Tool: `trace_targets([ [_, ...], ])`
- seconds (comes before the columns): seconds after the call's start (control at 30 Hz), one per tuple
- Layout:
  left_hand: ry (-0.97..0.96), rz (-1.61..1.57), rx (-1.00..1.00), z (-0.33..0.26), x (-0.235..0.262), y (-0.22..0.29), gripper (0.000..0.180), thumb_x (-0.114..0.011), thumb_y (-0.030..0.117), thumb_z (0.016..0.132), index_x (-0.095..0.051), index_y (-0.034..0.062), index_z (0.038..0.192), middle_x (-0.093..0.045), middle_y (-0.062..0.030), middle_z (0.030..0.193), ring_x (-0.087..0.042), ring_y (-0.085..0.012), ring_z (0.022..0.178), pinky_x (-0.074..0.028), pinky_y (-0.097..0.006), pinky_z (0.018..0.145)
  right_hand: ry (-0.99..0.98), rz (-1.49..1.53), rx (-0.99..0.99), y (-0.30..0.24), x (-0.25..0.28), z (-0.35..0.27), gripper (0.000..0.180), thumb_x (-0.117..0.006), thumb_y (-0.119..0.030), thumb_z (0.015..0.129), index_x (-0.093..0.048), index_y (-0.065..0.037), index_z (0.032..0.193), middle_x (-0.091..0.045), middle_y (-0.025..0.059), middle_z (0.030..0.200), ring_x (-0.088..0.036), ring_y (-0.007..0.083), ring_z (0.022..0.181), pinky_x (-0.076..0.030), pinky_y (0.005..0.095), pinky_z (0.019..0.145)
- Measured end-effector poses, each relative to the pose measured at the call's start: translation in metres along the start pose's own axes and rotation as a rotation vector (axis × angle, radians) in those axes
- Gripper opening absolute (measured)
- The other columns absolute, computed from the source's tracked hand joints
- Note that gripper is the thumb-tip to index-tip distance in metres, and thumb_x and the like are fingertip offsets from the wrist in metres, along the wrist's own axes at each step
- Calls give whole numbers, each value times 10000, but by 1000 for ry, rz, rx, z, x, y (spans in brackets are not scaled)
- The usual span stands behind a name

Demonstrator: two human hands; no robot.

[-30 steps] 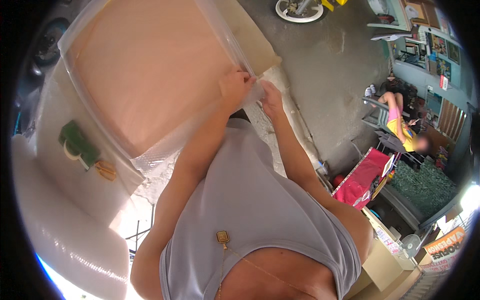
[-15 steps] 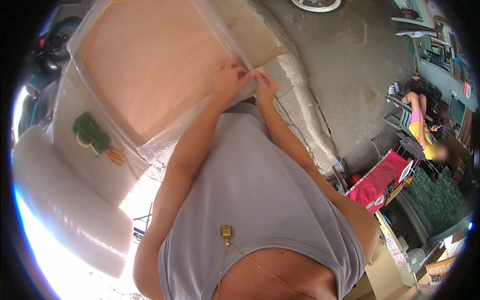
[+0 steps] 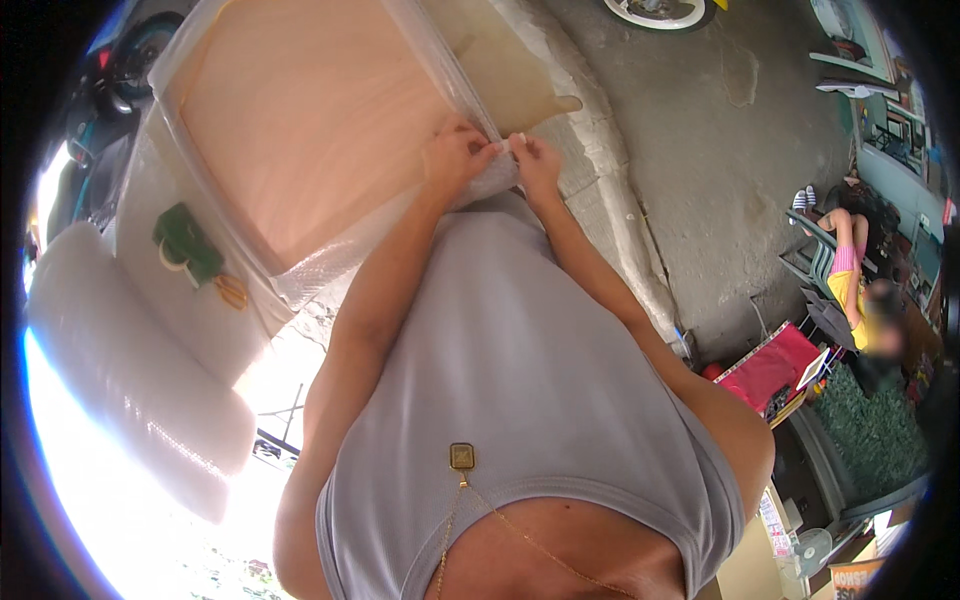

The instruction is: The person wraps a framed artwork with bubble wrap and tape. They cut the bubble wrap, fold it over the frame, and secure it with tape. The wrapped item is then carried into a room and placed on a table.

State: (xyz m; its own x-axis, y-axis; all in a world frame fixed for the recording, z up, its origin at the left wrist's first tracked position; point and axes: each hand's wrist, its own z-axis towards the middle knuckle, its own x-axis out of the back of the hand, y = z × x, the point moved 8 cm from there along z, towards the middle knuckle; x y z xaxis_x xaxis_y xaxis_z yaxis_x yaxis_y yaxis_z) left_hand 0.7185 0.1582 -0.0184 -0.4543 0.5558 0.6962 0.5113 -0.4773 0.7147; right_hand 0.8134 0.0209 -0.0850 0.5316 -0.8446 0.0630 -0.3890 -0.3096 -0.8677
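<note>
A large flat peach-coloured panel (image 3: pixel 310 110) lies in front of me, wrapped in clear bubble wrap (image 3: pixel 345 245). At its near right corner, my left hand (image 3: pixel 460 155) pinches the edge of the wrap. Close beside it, my right hand (image 3: pixel 537 165) has its fingertips closed on the same edge, and a short strip of wrap shows between the two hands. Whether a piece of tape is also between the fingers is too small to tell. The wrap folds over the panel's near and right sides.
Left of the panel lie a green tape dispenser (image 3: pixel 188 243) and yellow-handled scissors (image 3: pixel 231 292). A big roll of bubble wrap (image 3: pixel 135 370) stands at the far left. A person (image 3: pixel 850 270) sits on a chair at the right, beyond a concrete floor (image 3: pixel 700 170). A wheel (image 3: pixel 660 10) shows at the top.
My hands have drawn slightly apart at the wrap's corner, the right one shifting a little to the right. The whole view has also shifted slightly.
</note>
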Motion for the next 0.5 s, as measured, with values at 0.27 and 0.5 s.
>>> trace_targets([
  [0.27, -8, -23, 28, 0, 1, 0, 270, -735, 363, 638, -661, 105, 659, -585, -18, 788, -575, -166, 641, -459, -306, 610, 74, -191, 6, -2, 4, 3, 292, -597, -246, 821, -634, 37, 760, -566, 27, 592, -485, 89, 547, -396, 261, 524],
  [0.5, 4, -6, -11, -6, -7, 7, 249, -724, 363, 649, -653, 124, 646, -562, -8, 802, -562, -175, 655, -422, -339, 698, -60, -191, -110, 11, 5, 4, 289, -618, -254, 810, -643, 34, 820, -596, 52, 686, -514, 110, 621, -418, 263, 589],
])
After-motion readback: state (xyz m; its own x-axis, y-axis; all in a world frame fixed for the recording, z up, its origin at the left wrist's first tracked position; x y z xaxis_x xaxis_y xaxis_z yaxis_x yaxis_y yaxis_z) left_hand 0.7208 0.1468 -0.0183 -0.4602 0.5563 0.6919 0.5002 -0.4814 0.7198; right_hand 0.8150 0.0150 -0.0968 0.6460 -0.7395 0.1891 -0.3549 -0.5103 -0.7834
